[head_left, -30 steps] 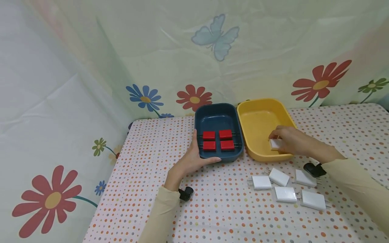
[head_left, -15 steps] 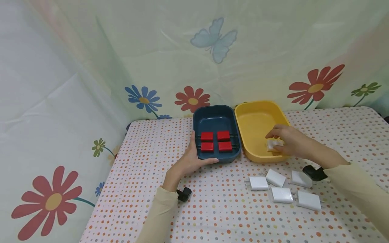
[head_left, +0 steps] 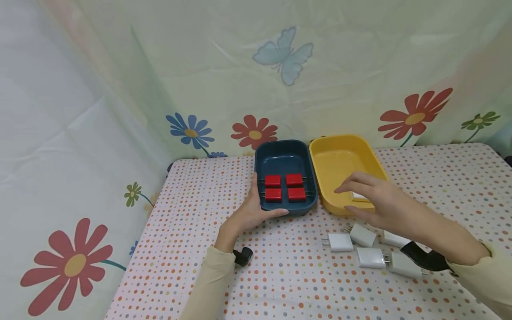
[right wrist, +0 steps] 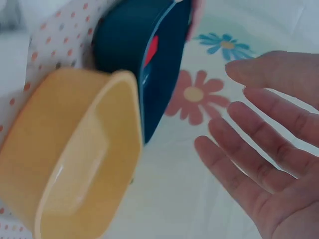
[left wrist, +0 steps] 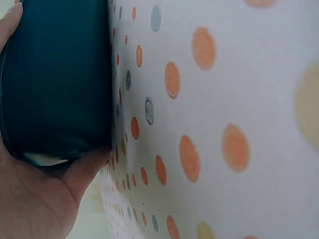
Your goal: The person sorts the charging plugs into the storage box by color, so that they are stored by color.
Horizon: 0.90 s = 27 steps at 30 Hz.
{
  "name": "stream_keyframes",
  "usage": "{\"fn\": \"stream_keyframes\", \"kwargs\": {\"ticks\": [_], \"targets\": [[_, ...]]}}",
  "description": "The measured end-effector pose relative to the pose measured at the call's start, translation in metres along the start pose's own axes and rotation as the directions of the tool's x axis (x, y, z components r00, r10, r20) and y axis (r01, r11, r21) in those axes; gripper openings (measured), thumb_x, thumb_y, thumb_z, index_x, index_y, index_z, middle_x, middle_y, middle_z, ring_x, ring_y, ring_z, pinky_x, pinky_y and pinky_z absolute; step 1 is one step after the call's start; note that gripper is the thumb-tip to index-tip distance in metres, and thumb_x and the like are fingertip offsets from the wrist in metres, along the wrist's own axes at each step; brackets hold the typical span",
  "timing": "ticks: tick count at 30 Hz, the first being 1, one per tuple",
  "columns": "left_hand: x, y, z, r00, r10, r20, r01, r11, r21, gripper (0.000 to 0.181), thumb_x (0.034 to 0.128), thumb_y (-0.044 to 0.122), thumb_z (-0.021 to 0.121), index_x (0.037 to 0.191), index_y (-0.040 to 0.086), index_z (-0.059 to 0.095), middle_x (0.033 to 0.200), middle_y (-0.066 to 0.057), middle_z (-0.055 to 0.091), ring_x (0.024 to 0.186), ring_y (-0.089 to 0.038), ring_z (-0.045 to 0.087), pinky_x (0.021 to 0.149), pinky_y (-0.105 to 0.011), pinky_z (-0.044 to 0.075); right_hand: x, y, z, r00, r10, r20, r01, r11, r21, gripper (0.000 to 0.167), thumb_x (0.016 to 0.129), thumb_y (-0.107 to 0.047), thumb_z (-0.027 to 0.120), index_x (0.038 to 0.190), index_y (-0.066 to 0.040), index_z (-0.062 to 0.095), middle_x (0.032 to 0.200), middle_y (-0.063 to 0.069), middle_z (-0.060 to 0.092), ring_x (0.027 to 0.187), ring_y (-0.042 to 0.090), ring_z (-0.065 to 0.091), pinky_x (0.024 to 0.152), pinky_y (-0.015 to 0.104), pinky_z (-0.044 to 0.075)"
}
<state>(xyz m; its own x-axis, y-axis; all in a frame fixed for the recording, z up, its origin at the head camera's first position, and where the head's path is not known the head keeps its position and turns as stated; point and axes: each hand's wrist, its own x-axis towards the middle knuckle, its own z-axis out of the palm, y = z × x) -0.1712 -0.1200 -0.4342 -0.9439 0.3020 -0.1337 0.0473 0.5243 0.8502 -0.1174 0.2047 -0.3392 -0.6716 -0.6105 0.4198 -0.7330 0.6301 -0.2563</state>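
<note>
In the head view, my left hand (head_left: 247, 213) holds the near left corner of a dark blue bin (head_left: 282, 149), fingers along its side and thumb across its front. Several red plug adapters (head_left: 296, 194) with metal prongs lie in two rows inside. My right hand (head_left: 384, 204) hovers over the near right part of a yellow bin (head_left: 334, 162), fingers and thumb spread, holding nothing. Partly hidden behind it, a white plug adapter (head_left: 359, 197) lies in the yellow bin. In the right wrist view, my right hand (right wrist: 279, 164) is apart from the yellow bin (right wrist: 65, 139).
Several more white plug adapters (head_left: 370, 257) lie on the dotted tablecloth (head_left: 296, 275) in front of the yellow bin. The two bins stand side by side near a flowered curtain (head_left: 216, 80) at the back. Black wrist cameras (head_left: 243, 256) sit on both wrists.
My right hand has let go of the white plug adapter in the yellow bin, lifted off and spread its fingers, drawing back toward the near right. The left hand stays at the dark blue bin.
</note>
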Motion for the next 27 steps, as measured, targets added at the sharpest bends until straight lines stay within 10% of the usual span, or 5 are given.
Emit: {"fn": "stream_keyframes", "kwargs": {"ticks": [13,21,27], "targets": [[-0.001,-0.001,0.0,1.0,-0.02,0.004,0.02,0.999,0.026,0.137,0.0827,0.051,0.087,0.166,0.024,-0.019,0.176,-0.002,0.005,0.159,-0.026,0.011,0.123,-0.057,0.029,-0.029,-0.019,0.024,0.981,0.117,0.154,-0.129,0.99,0.066,0.049,0.074,-0.006,0.095,0.117,-0.012,0.075,0.111,-0.006,0.064,0.092,0.014,0.063,0.078,0.032,0.062],[-0.002,-0.003,-0.001,0.999,-0.032,0.003,0.032,0.999,0.023,0.136,0.0841,0.05,0.087,0.166,0.024,-0.019,0.176,-0.002,0.003,0.16,-0.025,0.01,0.124,-0.056,0.027,-0.036,-0.017,0.054,0.919,0.2,0.34,-0.267,0.95,0.163,0.042,0.08,-0.012,0.092,0.118,-0.015,0.074,0.115,-0.004,0.064,0.095,0.012,0.061,0.077,0.03,0.059],[-0.001,-0.002,-0.001,0.999,-0.038,0.009,0.038,0.999,0.026,0.137,0.0838,0.05,0.087,0.166,0.024,-0.02,0.176,-0.003,0.005,0.159,-0.026,0.012,0.123,-0.057,0.028,-0.04,-0.015,0.066,0.919,0.201,0.34,-0.27,0.948,0.169,0.04,0.078,-0.012,0.092,0.114,-0.014,0.075,0.113,-0.006,0.064,0.099,0.015,0.063,0.081,0.036,0.06]]}}
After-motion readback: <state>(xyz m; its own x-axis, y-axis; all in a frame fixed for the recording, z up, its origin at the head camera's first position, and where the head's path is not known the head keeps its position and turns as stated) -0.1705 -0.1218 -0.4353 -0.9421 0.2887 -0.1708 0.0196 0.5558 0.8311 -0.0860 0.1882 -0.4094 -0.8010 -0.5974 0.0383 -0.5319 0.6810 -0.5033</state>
